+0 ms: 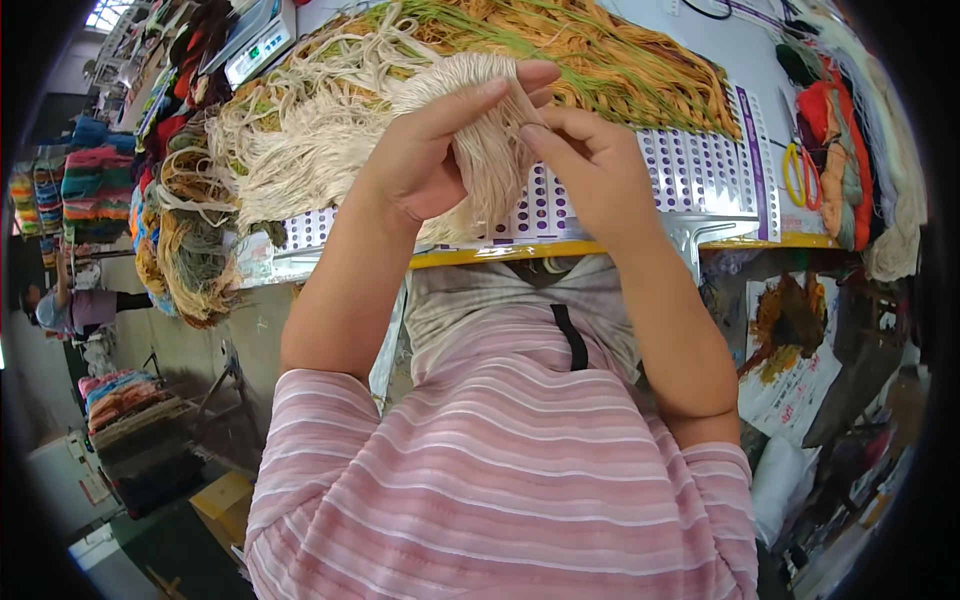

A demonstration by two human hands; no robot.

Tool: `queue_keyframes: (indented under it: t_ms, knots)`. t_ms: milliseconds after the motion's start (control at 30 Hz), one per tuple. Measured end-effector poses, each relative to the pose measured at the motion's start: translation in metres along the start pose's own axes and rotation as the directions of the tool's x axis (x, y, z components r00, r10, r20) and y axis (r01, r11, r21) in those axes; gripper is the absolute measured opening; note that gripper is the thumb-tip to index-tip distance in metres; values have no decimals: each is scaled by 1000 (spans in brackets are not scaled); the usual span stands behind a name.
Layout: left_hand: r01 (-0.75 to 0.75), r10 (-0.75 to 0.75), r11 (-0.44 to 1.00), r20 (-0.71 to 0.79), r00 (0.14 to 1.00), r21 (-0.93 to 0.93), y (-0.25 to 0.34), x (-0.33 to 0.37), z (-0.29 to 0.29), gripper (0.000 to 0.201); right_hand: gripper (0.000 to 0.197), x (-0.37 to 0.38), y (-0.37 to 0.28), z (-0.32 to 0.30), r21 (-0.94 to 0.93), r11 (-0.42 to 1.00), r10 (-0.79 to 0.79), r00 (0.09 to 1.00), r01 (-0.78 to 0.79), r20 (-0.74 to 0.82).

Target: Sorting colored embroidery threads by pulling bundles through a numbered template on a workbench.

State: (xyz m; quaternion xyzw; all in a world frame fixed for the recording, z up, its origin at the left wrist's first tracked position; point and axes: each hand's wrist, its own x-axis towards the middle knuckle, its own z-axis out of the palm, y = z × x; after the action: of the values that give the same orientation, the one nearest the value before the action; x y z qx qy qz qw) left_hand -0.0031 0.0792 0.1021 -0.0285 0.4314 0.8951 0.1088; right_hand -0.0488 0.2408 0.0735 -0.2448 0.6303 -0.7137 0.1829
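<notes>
A bundle of cream yarn [490,150] hangs over my left hand [425,150], held between thumb and fingers above the table's front edge. Its lower strands droop toward the edge. At the bundle's right side, my right hand [595,165] pinches a few of its strands between thumb and forefinger. More cream yarn [310,150] lies in loose skeins on the table, left of my left hand. Orange and green yarn [620,60] is spread behind both hands. Part of my left hand's fingers is hidden by the bundle.
A dotted white sheet [690,170] covers the tabletop. Yellow- and red-handled scissors [800,175] lie at the right, beside red and orange skeins [835,140]. A digital scale [262,52] stands at the back left. Mixed skeins [190,240] hang over the left edge. Far left, a person [75,305] stands.
</notes>
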Motion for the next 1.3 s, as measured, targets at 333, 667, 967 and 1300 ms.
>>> queue_keyframes:
  t_ms: [333, 667, 967, 1300]
  knots:
    - [-150, 149, 987, 23, 989, 64, 1, -21, -7, 56, 19, -14, -15, 12, 146, 989, 19, 1000, -21, 16]
    - [-233, 234, 971, -13, 972, 50, 2, -33, 13, 58, 17, -23, -23, 9, 193, 971, 121, 986, -142, 116]
    - [-194, 222, 968, -185, 957, 160, 5, -32, 20, 61, 14, -28, -29, 13, 273, 953, 115, 990, -133, 82]
    - [-287, 320, 933, -137, 938, 218, -5, -31, 17, 46, 9, -29, -26, 12, 239, 962, 113, 990, -129, 78]
